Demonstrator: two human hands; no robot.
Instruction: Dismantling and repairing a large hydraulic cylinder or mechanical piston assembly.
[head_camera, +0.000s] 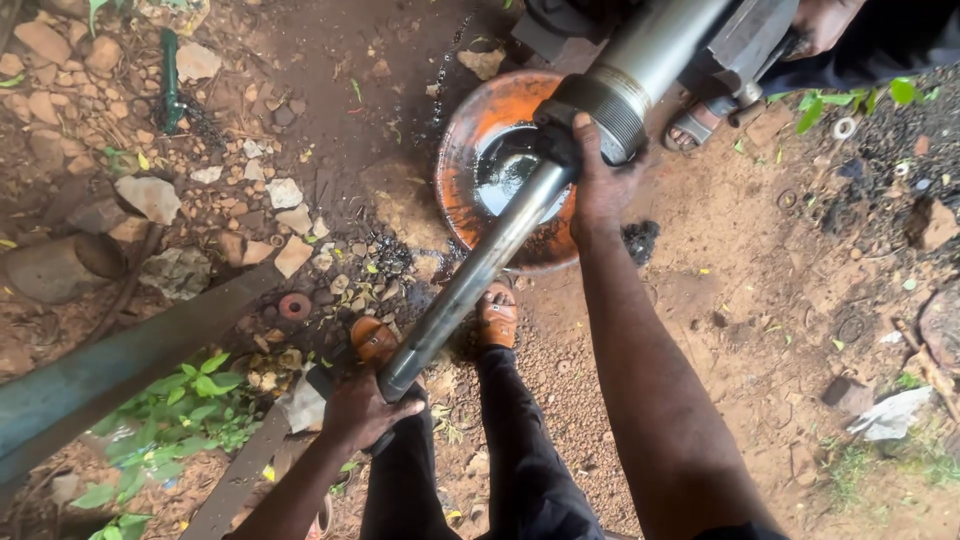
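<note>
Rod: a long steel rod (470, 275) runs aslant from lower left to upper right, its upper end entering a wider grey cylinder (650, 55) with a threaded collar.
Left hand: the left hand (362, 408) is closed around the rod's lower end, fingers wrapped over the metal, low in the view near the person's dark trouser legs.
Right hand: the right hand (598, 180) is closed at the rod's upper end, gripping where the rod meets the threaded collar, well apart from the left hand along the rod's length.
Basin: an orange round basin (462, 160) holding dark liquid lies on the ground directly under the joint and the right hand.
Feet: the person's sandalled feet (497, 315) stand on the red earth below the rod's middle.
Other person: another person's hand (825, 20) and a sandalled foot (690, 125) show at the top right beside the cylinder.
Ground: stones (150, 195), green leaves (195, 395) and a grey-green beam (110, 365) lie to the left.
</note>
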